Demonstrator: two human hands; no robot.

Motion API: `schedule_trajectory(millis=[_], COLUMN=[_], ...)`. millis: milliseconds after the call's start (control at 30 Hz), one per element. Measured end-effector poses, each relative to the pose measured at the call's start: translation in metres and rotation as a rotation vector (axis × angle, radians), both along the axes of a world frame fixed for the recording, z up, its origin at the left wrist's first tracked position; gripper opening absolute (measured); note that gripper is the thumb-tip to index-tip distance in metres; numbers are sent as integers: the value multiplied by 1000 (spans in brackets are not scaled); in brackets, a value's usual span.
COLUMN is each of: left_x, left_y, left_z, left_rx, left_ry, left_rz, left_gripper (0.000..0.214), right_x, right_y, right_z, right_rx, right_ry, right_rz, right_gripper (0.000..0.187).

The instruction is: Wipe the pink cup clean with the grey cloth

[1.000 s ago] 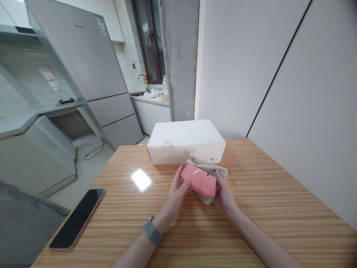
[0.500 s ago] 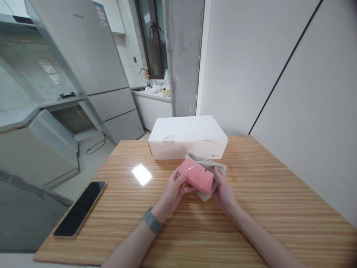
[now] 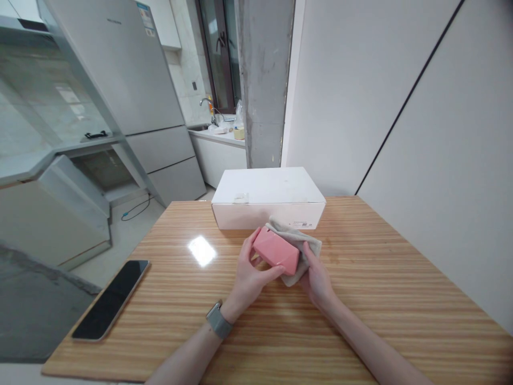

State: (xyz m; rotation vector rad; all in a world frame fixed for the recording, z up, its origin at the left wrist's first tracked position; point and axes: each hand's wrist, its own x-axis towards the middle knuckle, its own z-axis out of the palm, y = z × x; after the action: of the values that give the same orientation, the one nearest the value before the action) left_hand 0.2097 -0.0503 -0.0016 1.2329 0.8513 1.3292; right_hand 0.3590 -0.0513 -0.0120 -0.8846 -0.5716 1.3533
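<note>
A pink, flat-sided case (image 3: pixel 276 249) is tilted in the air above the table, in front of the white box. My left hand (image 3: pixel 253 272) grips it by its left end and lower edge, thumb along the near side. Behind and under the case lies a folded grey cloth (image 3: pixel 311 244). My right hand (image 3: pixel 317 275) pinches this cloth, its thumb on top, and presses it against the case's right end. Most of the right fingers are hidden beneath the cloth.
The closed white box (image 3: pixel 268 214) stands at the far side of the wooden table (image 3: pixel 360 321). A black-screened phone (image 3: pixel 112 300) lies near the left edge. Beyond are a fridge (image 3: pixel 116 69), a sink counter and a concrete pillar; a white wall runs along the right.
My left hand has shifted its grip, the thumb moving from the case's top face to its lower edge. The case has turned in the hands, its notch now at the upper left.
</note>
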Motion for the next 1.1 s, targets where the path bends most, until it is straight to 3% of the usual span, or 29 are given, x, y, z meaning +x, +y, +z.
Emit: schedule_trajectory(millis=[100,200,333,400,567,767,933,1100], left_x=[-2,-4,-5,-5,-2,-9,-11,-9], left_y=[2,5,12,14,11,8,9,11], left_z=[-3,-4,-7,-8,-5,5,10,3], left_rx=[17,-3,-106,-157,-215,-266,-246,-180], left_ry=[-8,-125,-276,-309,-391,-393,-339,-252], left_rz=[-22,-146,-267,-261,-210,-415,-339,-200], left_gripper=[98,103,81,73,75,70,60,72], right_x=[-1,-2,-3,-3,-3,-2,-3,-2], right_y=[-1,-1,-1,0,-2,-5,-5,-4], right_z=[1,1,2,3,3,0,6,7], right_rx=[-5,-9,-28,-14,12,102,74,64], right_ry=[0,16,42,55,39,-33,-41,-55], right_rz=[-33,-49,-47,-43,-63,-21,-5,-9], right_gripper=[43,43,44,44,45,44,43,43])
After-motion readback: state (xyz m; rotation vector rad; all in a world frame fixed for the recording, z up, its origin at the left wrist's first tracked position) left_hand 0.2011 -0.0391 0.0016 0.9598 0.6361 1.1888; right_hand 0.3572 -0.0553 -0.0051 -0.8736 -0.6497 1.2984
